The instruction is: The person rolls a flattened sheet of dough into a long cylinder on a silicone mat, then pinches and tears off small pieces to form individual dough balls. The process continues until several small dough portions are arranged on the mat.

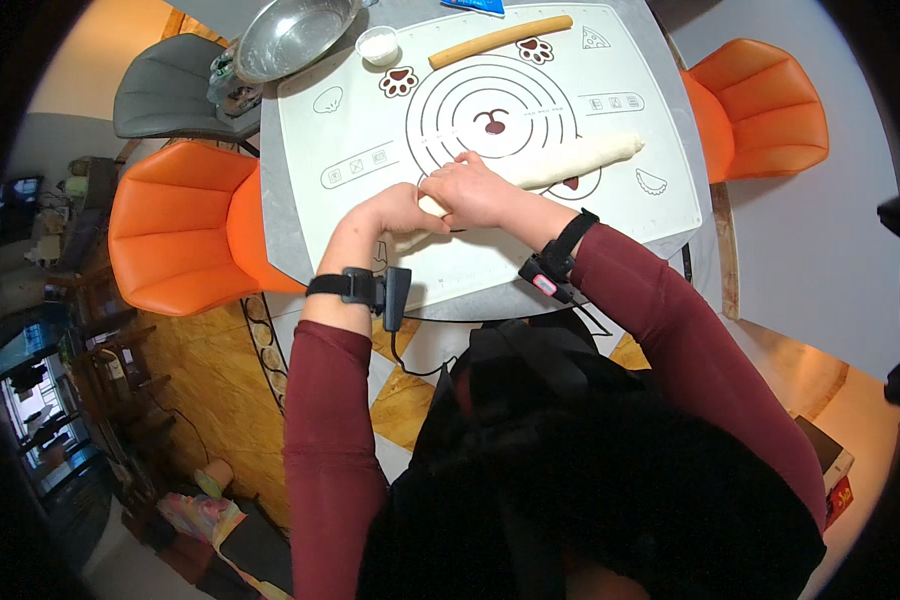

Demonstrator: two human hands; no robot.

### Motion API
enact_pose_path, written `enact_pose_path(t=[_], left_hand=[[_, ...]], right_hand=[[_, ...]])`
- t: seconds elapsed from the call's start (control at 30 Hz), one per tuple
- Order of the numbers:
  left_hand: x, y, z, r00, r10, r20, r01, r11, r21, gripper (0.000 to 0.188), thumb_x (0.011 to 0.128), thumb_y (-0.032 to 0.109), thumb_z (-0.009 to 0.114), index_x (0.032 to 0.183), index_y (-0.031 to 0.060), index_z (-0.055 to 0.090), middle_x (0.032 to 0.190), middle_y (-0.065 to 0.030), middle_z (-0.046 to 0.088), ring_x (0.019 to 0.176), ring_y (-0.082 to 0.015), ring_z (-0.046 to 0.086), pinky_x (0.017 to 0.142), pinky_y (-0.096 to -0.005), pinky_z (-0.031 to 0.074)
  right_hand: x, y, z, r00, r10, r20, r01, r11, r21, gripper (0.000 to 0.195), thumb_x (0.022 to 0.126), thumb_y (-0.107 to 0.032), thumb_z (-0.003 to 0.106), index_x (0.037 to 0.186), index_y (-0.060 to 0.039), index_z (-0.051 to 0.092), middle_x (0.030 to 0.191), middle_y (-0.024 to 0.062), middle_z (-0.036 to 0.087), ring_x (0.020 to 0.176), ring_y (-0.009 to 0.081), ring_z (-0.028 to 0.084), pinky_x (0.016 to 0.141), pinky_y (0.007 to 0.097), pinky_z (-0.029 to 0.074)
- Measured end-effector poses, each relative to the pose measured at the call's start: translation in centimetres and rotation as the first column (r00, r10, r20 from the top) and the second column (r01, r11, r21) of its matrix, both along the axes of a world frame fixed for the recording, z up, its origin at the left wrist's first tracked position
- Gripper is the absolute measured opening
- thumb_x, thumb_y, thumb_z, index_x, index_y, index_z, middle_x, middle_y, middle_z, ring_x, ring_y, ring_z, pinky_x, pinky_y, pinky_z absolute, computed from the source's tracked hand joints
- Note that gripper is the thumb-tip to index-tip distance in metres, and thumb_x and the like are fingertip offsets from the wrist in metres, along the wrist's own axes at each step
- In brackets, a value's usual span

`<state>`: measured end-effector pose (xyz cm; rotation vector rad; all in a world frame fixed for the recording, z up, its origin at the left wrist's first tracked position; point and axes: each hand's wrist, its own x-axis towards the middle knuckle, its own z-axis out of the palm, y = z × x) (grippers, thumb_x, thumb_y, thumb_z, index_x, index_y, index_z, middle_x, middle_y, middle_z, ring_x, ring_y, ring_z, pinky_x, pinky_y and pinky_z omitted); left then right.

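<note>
A long roll of pale dough (574, 160) lies slantwise across a white printed pastry mat (615, 202). Its right end stretches past the printed circles, and a short left end shows below my left hand (401, 208). My left hand is wrapped around the dough near that end. Right beside it, my right hand (466, 192) also grips the dough, and the two hands touch. Between them a small piece of dough is visible; the fingers hide most of the gripped stretch.
A wooden rolling pin (501, 42) lies at the mat's far side. Left of it stand a small tub of white powder (378, 46) and a metal bowl (296, 34). A blue packet (476, 6) lies at the far edge. Orange chairs (187, 229) flank the grey table (276, 217).
</note>
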<state>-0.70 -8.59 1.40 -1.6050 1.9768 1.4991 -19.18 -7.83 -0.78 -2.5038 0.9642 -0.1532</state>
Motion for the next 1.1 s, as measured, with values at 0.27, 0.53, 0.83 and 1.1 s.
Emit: enact_pose_path(t=[0.27,0.53,0.83,1.1], left_hand=[[-0.1,-0.3,1.5,0.981,0.163,-0.103,-0.118,0.930,0.349,0.045,0.076,0.039,0.083,0.101,0.0030,0.077,0.092,-0.0083,0.075,0.080,-0.0158,0.066,0.075,-0.0295,0.052],[0.0,-0.1,-0.5,0.995,-0.049,0.084,0.045,0.997,0.057,0.049,0.070,0.039,0.086,0.102,0.0030,0.077,0.092,-0.0132,0.075,0.085,-0.0218,0.069,0.083,-0.0342,0.053],[-0.2,0.2,0.7,0.997,-0.022,0.072,0.016,0.996,0.083,0.048,0.073,0.041,0.083,0.093,-0.0017,0.075,0.083,-0.0123,0.073,0.078,-0.0196,0.067,0.075,-0.0317,0.052],[0.2,-0.3,0.5,0.994,0.078,-0.071,-0.051,0.943,0.328,0.041,0.079,0.041,0.082,0.095,0.0037,0.078,0.085,-0.0061,0.074,0.076,-0.0156,0.064,0.074,-0.0289,0.051]], right_hand=[[0.5,1.2,-1.0,0.993,-0.055,-0.107,0.021,0.955,-0.295,0.025,0.083,-0.028,0.072,0.104,-0.0142,0.068,0.098,0.0042,0.072,0.102,0.0246,0.068,0.100,0.0496,0.041],[0.6,1.4,0.6,0.988,-0.094,-0.121,0.072,0.982,-0.173,0.034,0.071,-0.026,0.083,0.100,-0.0124,0.071,0.098,0.0050,0.069,0.103,0.0236,0.067,0.097,0.0457,0.042],[0.9,1.6,0.2,0.985,-0.130,-0.116,0.110,0.980,-0.164,0.026,0.070,-0.025,0.083,0.092,-0.0122,0.075,0.096,0.0042,0.072,0.101,0.0227,0.066,0.092,0.0456,0.042],[0.6,1.8,-0.4,0.987,-0.093,-0.133,0.057,0.966,-0.250,0.023,0.079,-0.024,0.073,0.099,-0.0128,0.074,0.095,0.0044,0.073,0.104,0.0235,0.066,0.105,0.0512,0.041]])
